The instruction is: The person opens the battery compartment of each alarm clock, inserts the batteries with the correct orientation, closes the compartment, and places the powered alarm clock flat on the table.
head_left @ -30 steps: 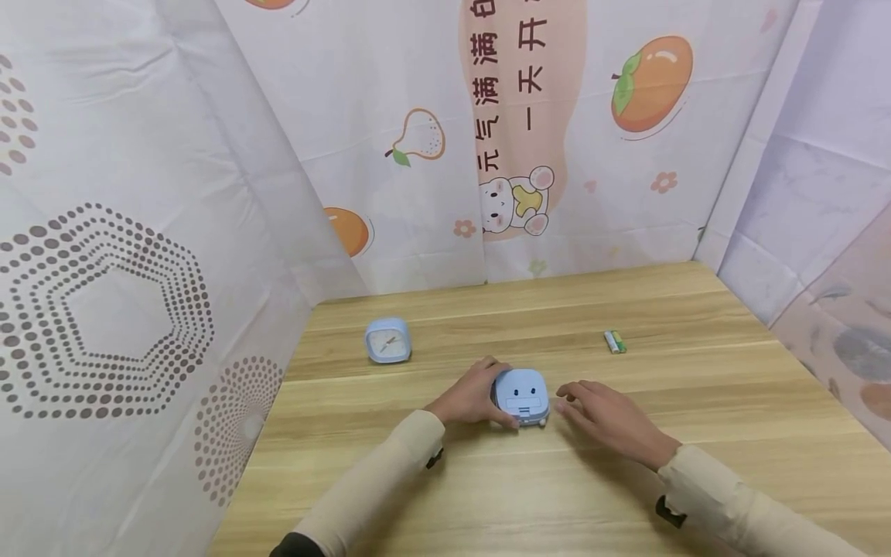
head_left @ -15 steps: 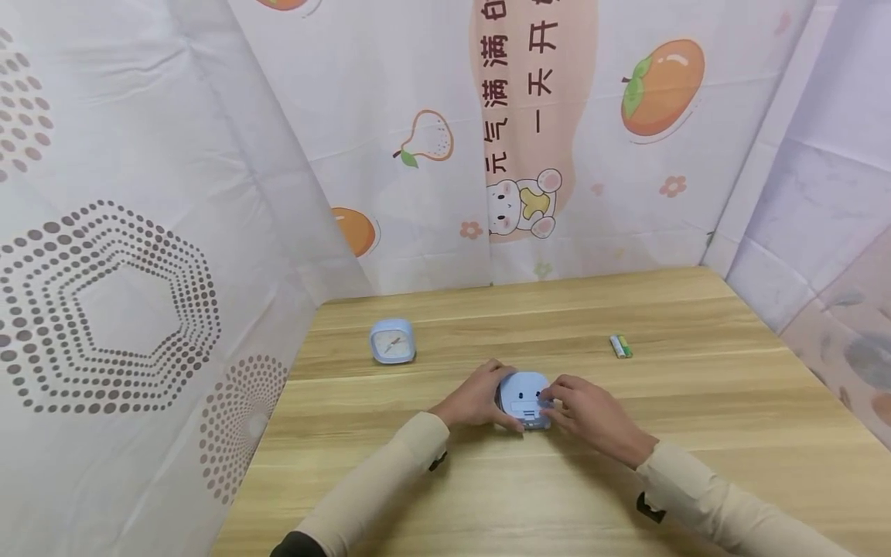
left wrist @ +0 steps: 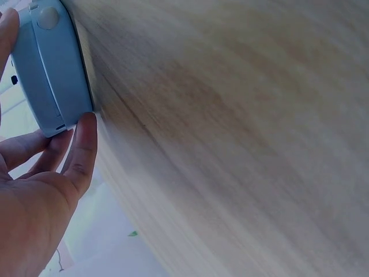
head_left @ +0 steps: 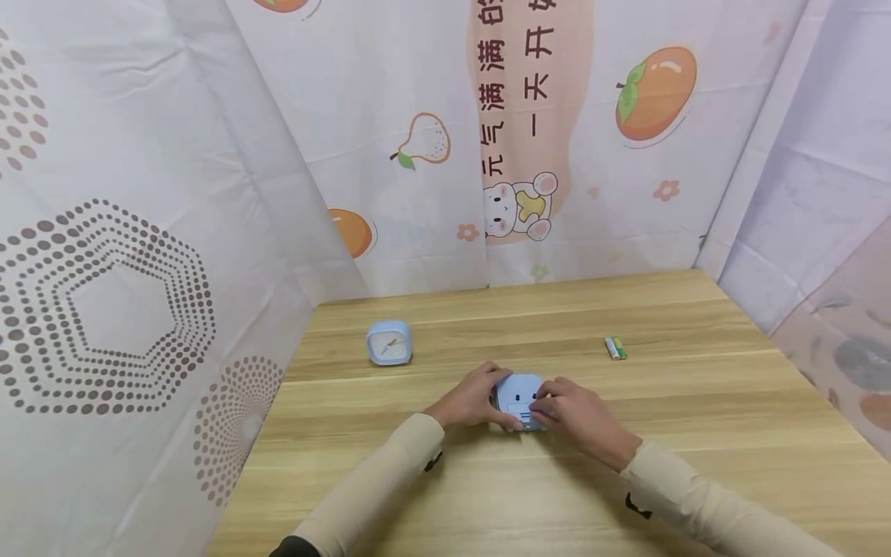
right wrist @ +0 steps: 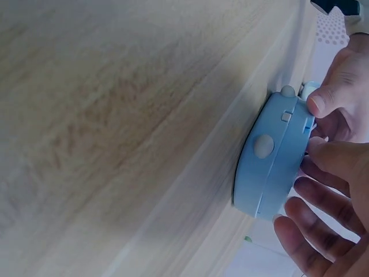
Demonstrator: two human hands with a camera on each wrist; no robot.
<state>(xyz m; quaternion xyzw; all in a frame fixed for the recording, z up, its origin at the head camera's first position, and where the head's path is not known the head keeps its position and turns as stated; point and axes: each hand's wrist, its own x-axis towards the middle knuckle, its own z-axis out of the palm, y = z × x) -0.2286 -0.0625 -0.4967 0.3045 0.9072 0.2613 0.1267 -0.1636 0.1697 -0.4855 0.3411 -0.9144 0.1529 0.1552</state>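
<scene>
A light blue alarm clock point(head_left: 522, 383) lies face down on the table, its back with two small dark knobs and a battery cover point(head_left: 516, 408) turned up. My left hand point(head_left: 475, 397) grips its left side, fingers at the far edge and thumb at the near edge. In the left wrist view, fingertips touch the clock's point(left wrist: 55, 69) rim. Over the right part of the back, my right hand point(head_left: 583, 422) brings bent thumb and forefinger together at the battery cover. The right wrist view shows its thumb on the clock's point(right wrist: 275, 156) back; the forefinger's contact is partly hidden.
A second light blue clock point(head_left: 390, 343) stands upright at the table's back left, dial forward. Two batteries point(head_left: 616, 347) lie side by side at the back right. Printed cloth point(head_left: 418, 255) hangs behind and along both sides of the wooden table point(head_left: 445, 510).
My right hand has moved left from beside the clock onto its back, and its thumb and forefinger have drawn together at the battery cover. The left hand keeps its grip.
</scene>
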